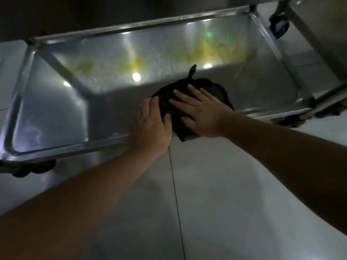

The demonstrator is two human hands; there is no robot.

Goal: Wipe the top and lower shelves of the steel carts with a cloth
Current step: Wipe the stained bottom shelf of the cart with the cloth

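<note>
Head view, both hands (150,126) (201,111) flat on dark cloth (216,91), lower shelf (56,117)

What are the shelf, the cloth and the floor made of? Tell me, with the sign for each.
Lower shelf: looks like polished steel, since it mirrors bright lamp spots. Cloth: soft dark fabric, probably woven or microfibre; it crumples and has a hanging loop. Floor: pale glossy tile, judging by its sheen and thin joint line.
</note>
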